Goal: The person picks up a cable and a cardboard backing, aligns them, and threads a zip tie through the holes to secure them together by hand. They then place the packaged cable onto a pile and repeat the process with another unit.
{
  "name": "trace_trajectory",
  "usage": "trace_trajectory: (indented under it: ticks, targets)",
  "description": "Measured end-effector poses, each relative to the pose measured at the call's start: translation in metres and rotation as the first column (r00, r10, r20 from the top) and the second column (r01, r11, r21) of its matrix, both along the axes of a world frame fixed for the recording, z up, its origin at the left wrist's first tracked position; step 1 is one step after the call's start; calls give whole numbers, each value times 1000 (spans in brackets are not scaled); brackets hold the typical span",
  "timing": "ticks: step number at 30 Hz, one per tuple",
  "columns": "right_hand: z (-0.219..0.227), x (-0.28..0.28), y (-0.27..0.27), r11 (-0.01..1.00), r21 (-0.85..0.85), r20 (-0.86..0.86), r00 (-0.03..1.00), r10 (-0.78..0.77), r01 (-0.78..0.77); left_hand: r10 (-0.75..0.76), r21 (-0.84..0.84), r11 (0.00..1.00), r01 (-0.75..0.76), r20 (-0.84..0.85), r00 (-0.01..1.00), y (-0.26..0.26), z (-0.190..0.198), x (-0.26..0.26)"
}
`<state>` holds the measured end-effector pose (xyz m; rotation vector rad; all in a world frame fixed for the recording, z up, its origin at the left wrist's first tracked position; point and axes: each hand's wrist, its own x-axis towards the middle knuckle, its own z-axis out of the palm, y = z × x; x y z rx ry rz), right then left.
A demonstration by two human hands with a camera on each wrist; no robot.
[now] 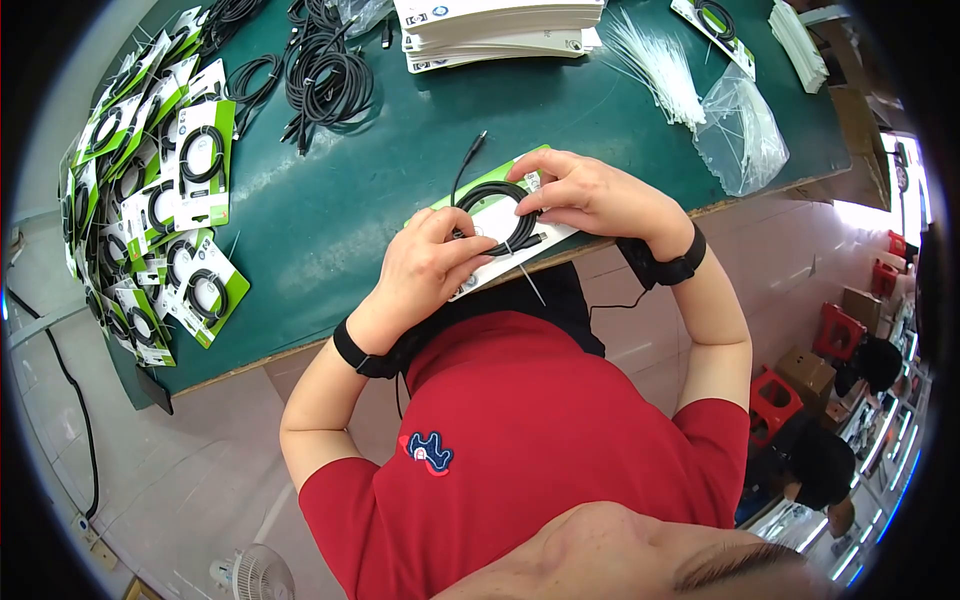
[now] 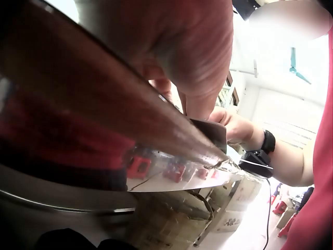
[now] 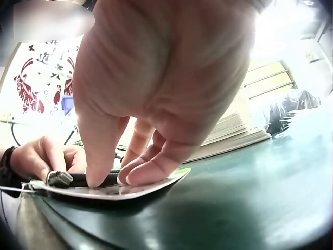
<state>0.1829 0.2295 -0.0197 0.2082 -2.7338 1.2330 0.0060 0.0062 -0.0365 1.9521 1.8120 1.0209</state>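
A coiled black cable point(image 1: 530, 222) lies on a green and white card point(image 1: 470, 282) at the table's front edge. A white tie point(image 1: 528, 275) passes round the coil, its tail pointing toward the body. The left hand point(image 1: 425, 262) grips the coil's left side with thumb and fingers. The right hand point(image 1: 590, 200) pinches the coil's right side; in the right wrist view the right hand point(image 3: 161, 88) has its fingertips on cable and card, beside a metal connector point(image 3: 60, 178). One cable end point(image 1: 474, 150) sticks up past the card's far edge.
Carded cables point(image 1: 205, 165) are heaped at the left. Loose cable bundles point(image 1: 330, 88) and a stack of white cards point(image 1: 500, 35) stand at the back. White ties point(image 1: 660, 75), a plastic bag point(image 1: 742, 135) and another carded cable point(image 1: 715, 28) lie to the right.
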Motion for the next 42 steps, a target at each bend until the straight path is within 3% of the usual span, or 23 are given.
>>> trace_trajectory:
  ticks: [5, 9, 12, 14, 15, 16, 17, 18, 21, 24, 27, 34, 37, 42]
  targets:
    - [7, -7, 0, 989, 146, 53, 999, 4, -12, -13, -49, 999, 13, 1, 1000, 1, 1, -2]
    - [10, -14, 4, 985, 161, 128, 991, 33, -54, -33, -64, 997, 33, 2, 999, 0, 3, -3]
    - [14, -11, 4, 995, 102, 91, 996, 11, -20, -42, -53, 998, 42, 13, 999, 0, 7, -2]
    - [16, -11, -1, 997, 70, 77, 997, 7, -12, 150, -143, 983, -119, 238, 960, 0, 11, 4]
    - [16, -14, -8, 994, 35, 108, 989, -105, 102, 248, -200, 961, -188, 340, 907, 0, 12, 7]
    - [16, -17, -15, 976, 5, 142, 966, -215, 217, 253, -201, 961, -192, 342, 905, 2, 11, 9]
    - [15, -20, -20, 943, -21, 178, 930, -322, 331, 305, -193, 947, -257, 292, 906, 5, 10, 9]
    - [10, -23, -24, 944, -20, 178, 931, -320, 329, 358, -181, 930, -321, 240, 902, 10, 9, 10]
    - [-12, -29, -37, 896, 220, -155, 921, -357, 385, 413, -162, 907, -388, 175, 894, 15, 7, 12]
    - [-12, -33, -43, 906, 225, -161, 931, -327, 357, 420, -162, 903, -397, 141, 897, 15, 3, 13]
    - [-12, -38, -45, 916, 220, -174, 938, -301, 334, 391, -44, 920, -389, 47, 919, 15, -6, 11]
    - [-18, -39, -45, 944, 157, -199, 945, -259, 292, 386, -7, 922, -387, 66, 920, 13, -8, 10]
    - [-8, -31, -46, 925, 44, -56, 925, -376, 378, 391, -7, 920, -391, 70, 918, 12, -8, 9]
    - [-17, -24, -47, 923, 97, -150, 922, -357, 373, 373, -20, 928, -373, 33, 927, 13, -8, 10]
